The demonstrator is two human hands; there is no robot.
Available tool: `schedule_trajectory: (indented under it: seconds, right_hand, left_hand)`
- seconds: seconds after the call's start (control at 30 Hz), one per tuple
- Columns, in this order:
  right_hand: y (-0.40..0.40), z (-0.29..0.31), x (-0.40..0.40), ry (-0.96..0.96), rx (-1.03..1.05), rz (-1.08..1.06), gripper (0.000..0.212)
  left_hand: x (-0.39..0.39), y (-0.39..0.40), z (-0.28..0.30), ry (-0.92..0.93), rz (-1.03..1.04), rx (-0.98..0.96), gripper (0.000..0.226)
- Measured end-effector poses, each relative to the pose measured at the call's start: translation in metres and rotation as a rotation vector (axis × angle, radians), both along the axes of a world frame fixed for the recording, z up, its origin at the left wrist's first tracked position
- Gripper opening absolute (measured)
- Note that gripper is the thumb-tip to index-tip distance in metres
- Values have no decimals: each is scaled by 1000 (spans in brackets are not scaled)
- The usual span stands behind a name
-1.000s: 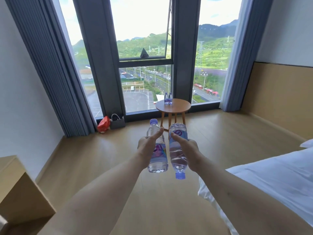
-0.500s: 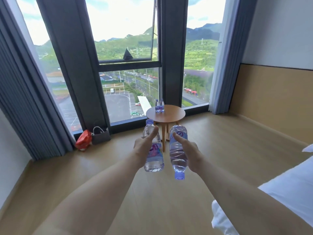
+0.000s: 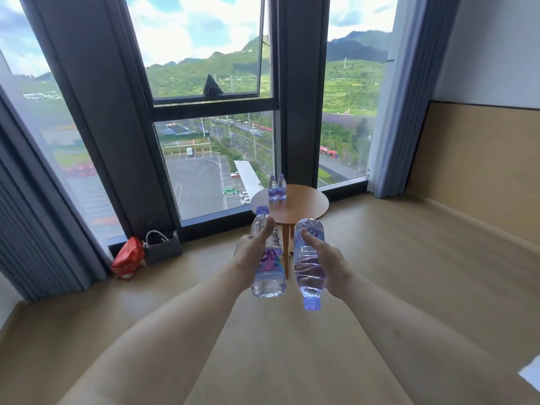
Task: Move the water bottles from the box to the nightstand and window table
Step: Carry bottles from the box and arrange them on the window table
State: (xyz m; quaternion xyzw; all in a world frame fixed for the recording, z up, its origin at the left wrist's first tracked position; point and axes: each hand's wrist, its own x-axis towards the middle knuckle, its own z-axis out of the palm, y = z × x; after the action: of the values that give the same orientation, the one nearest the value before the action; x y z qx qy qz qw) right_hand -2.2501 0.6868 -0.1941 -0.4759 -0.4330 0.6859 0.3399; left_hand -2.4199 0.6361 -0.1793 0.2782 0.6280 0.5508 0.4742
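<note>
My left hand (image 3: 252, 252) grips a clear water bottle (image 3: 268, 270) with its purple cap up. In my right hand (image 3: 330, 264) is a second water bottle (image 3: 309, 258), held upside down with its cap pointing at the floor. Both are held out in front of me, side by side, above the wooden floor. Just beyond them stands the small round wooden window table (image 3: 301, 204). Two more water bottles (image 3: 277, 187) stand upright together at its far left edge. The box and the nightstand are out of view.
Tall windows with dark frames fill the wall behind the table. A grey bag (image 3: 162, 248) and a red bag (image 3: 128, 257) sit on the floor at the left by the window. Curtains (image 3: 385, 112) hang at both sides. A corner of white bedding (image 3: 530, 372) shows at the lower right.
I have come closer to the window table, which now looks larger and sits just past the bottles. The bed has slid almost out of view. Both hands keep their grips.
</note>
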Motion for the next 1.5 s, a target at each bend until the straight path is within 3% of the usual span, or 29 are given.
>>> schedule_trajectory:
  seconds: [0.17,0.43,0.7,0.9,0.97,1.13,1.33,1.5]
  right_hand:
    - [103,-2,-25,45,-9,37,60]
    - [233,-11,-55,54,-43,123,71]
    - [361,-45,-87,-14,-55,129,55]
    - [470,-59,-134,-59,-83,101,63]
    - [504,-63,-150,-96,-97,92,66]
    - [576,-74,-177,-138,-164,89,48]
    - [654,-100,-193,-282,-209,34,77]
    - [755,-138,-202,-431,-223,125,75]
  left_hand:
    - [-24,103,3,-8,63,-42,58]
    - [-67,238,2,61,1,-56,75]
    - [-107,382,-36,91,-56,-67,64]
    - [-154,504,-57,131,-153,-79,51]
    - [-169,541,-61,146,-176,-82,55]
    - [-202,624,-71,213,-193,-122,72]
    - [-222,698,-101,225,-162,-200,65]
    - [-234,776,-132,298,-146,-263,75]
